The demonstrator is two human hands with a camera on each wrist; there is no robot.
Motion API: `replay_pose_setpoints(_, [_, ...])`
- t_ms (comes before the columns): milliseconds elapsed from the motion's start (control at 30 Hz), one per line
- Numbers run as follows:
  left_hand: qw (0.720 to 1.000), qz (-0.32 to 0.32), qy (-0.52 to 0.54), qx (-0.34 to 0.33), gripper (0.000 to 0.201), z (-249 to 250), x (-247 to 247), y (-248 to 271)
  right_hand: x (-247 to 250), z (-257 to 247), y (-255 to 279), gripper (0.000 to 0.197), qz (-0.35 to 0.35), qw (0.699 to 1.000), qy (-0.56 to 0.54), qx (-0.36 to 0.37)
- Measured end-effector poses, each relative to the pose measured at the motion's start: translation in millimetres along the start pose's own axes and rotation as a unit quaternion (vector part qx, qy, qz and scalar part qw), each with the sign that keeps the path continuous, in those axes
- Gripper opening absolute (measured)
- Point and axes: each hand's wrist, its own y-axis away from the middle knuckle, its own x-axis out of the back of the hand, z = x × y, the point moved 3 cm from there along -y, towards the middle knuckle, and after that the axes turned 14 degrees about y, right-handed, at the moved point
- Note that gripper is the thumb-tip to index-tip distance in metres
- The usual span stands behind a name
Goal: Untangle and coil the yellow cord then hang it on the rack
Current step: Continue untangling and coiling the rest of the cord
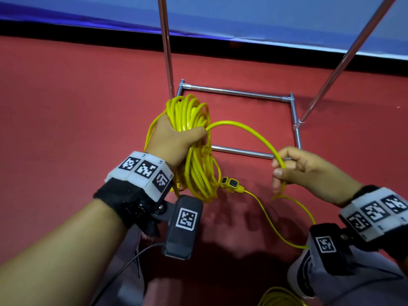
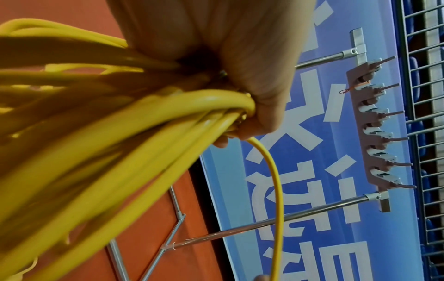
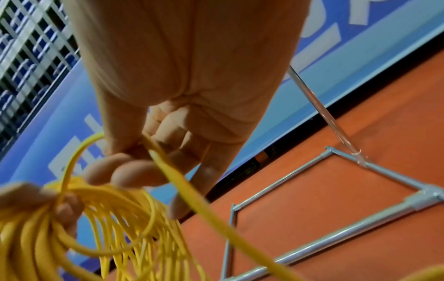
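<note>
My left hand (image 1: 176,138) grips a thick bundle of coiled yellow cord (image 1: 194,138), its loops hanging below the fist; the left wrist view shows the same coil (image 2: 120,142) packed in my fingers. A single strand arcs right from the coil to my right hand (image 1: 293,168), which pinches it between thumb and fingers (image 3: 134,171). Below, the cord's yellow plug end (image 1: 230,184) dangles beside the coil, and a slack strand (image 1: 273,226) loops down toward my right wrist. The rack's hook board (image 2: 374,123) shows only in the left wrist view, high on two metal poles.
The rack's square metal base (image 1: 238,92) lies on the red floor (image 1: 66,107) just beyond my hands, with two poles (image 1: 166,47) rising from it. A blue banner wall (image 1: 220,16) stands behind. More yellow cord (image 1: 278,297) lies near my feet.
</note>
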Motion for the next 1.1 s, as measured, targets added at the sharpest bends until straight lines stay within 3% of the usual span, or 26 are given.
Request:
replay_pose_setpoints(67, [1.0, 0.003, 0.007, 0.002, 0.064, 0.8, 2.8, 0.5, 6.2, -4.2, 1.7, 0.045, 0.037, 0.998, -0.047, 0.013])
replay_pose_setpoints(167, [1.0, -0.005, 0.009, 0.011, 0.066, -1.5, 4.4, 1.0, 18.8, -16.0, 4.3, 0.035, 0.079, 0.995, -0.007, 0.056])
replay_pose_setpoints(233, [1.0, -0.009, 0.012, 0.013, 0.068, -2.7, 4.4, 1.5, 28.2, -23.2, 7.2, 0.02, 0.105, 0.99, 0.069, 0.058])
replay_pose_setpoints(300, [1.0, -0.01, 0.02, 0.012, 0.066, -1.5, 3.4, 2.5, 35.9, -24.6, 11.1, 0.024, 0.125, 0.975, 0.177, 0.048])
replay_pose_setpoints(433, [0.997, -0.007, 0.067, 0.026, 0.036, 0.7, -1.9, 4.8, 36.5, -19.5, 12.4, 0.023, 0.145, 0.921, 0.36, 0.028])
replay_pose_setpoints(567, [0.997, -0.008, 0.072, 0.039, 0.019, 2.8, -7.4, 7.6, 25.9, -3.2, 1.9, 0.021, 0.084, 0.864, 0.497, -0.003])
replay_pose_setpoints(700, [0.995, -0.004, 0.087, 0.049, 0.02, 1.6, -12.9, 7.9, 4.5, 10.6, -4.8, 0.018, 0.0, 0.827, 0.561, -0.033])
replay_pose_setpoints(800, [0.992, 0.005, 0.111, 0.066, 0.019, 0.3, -15.9, 6.2, -13.9, 13.3, -5.7, 0.026, -0.072, 0.794, 0.601, -0.055])
replay_pose_setpoints(900, [0.986, 0.009, 0.141, 0.085, 0.016, 0.7, -18.4, 5.9, -35.5, 3.5, -4.6, 0.037, -0.133, 0.819, 0.558, 0.002])
replay_pose_setpoints(1000, [0.983, -0.012, 0.156, 0.099, 0.041, 0.8, -22.6, 7.8, -50.3, -17.6, -3.3, 0.038, -0.092, 0.85, 0.496, 0.152])
replay_pose_setpoints(1100, [0.981, -0.035, 0.152, 0.113, 0.047, -2.4, -26.5, 10.7, -52.8, -33.0, -4.8, 0.032, -0.07, 0.877, 0.395, 0.264])
